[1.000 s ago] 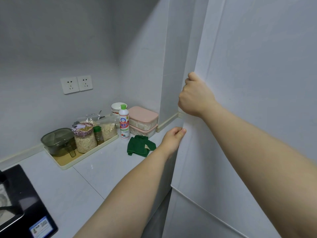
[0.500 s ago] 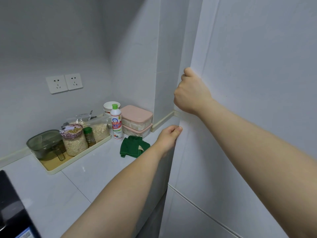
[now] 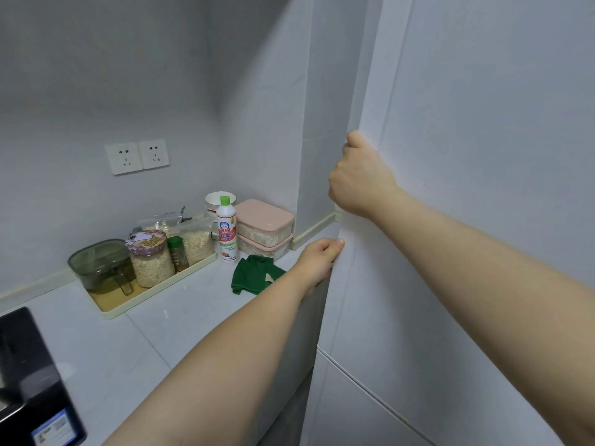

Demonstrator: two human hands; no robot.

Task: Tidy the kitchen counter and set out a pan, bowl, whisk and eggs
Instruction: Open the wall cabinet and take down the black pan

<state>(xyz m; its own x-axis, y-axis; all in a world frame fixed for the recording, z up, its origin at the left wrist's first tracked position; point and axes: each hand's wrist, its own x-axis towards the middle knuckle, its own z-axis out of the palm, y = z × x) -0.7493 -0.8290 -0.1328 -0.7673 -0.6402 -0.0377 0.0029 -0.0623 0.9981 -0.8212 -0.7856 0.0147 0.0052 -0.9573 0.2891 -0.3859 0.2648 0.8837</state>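
At the far left of my feed a black appliance [image 3: 29,381] is sitting on the corner of the counter [image 3: 161,333]. Further along, a cream tray [image 3: 154,305] is lying against the back wall, carrying a green-tinted container [image 3: 99,265], an oat jar [image 3: 149,260], a small spice bottle [image 3: 177,252] and a clear bag of oats [image 3: 198,235]. Two sockets [image 3: 138,156] are showing on the wall above. The bowl [image 3: 220,201] is standing at the back of the counter, just behind a white bottle [image 3: 227,235] with a green cap, and two pink boxes [image 3: 264,230] are stacked beside it. A green cloth [image 3: 254,275] is lying crumpled in front of them.

My left hand [image 3: 318,262] is gripping the edge of the white door [image 3: 483,188] at counter height, fingers curled behind it and thumb lying on the front. Higher up, my right hand [image 3: 360,181] is clenching the same edge, fingers wrapped out of sight. Whether the door is coming off its seal, I cannot tell.
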